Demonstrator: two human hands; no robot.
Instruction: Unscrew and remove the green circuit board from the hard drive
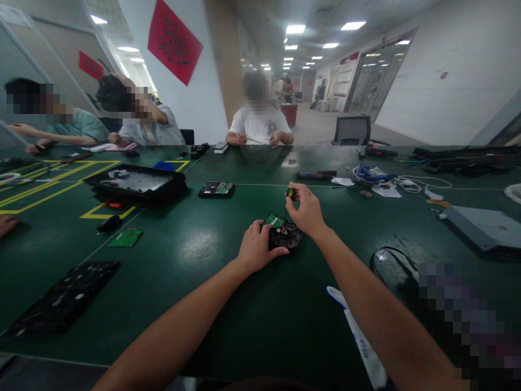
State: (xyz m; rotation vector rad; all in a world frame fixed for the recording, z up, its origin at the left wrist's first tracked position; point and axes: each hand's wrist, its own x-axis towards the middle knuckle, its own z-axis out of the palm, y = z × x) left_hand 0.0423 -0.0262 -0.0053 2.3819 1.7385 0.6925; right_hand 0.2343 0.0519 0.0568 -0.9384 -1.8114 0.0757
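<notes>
A black hard drive [288, 237] with a green circuit board [275, 220] at its far left corner lies on the table in front of me. My left hand [255, 248] grips its left side, fingers over the far edge and thumb along the near edge. Above the drive's far right part, my right hand [308, 210] pinches the black and yellow handle of a small screwdriver [290, 192]. The thin shaft points down at the drive; where its tip rests I cannot make out.
Another hard drive [216, 189] lies beyond, left of a black tray [138, 182]'s right side. A loose green board [125, 238] and black panel [65, 296] are left. Cables [374, 176] and a grey metal box [484, 228] stand right. People sit across the table [195, 304].
</notes>
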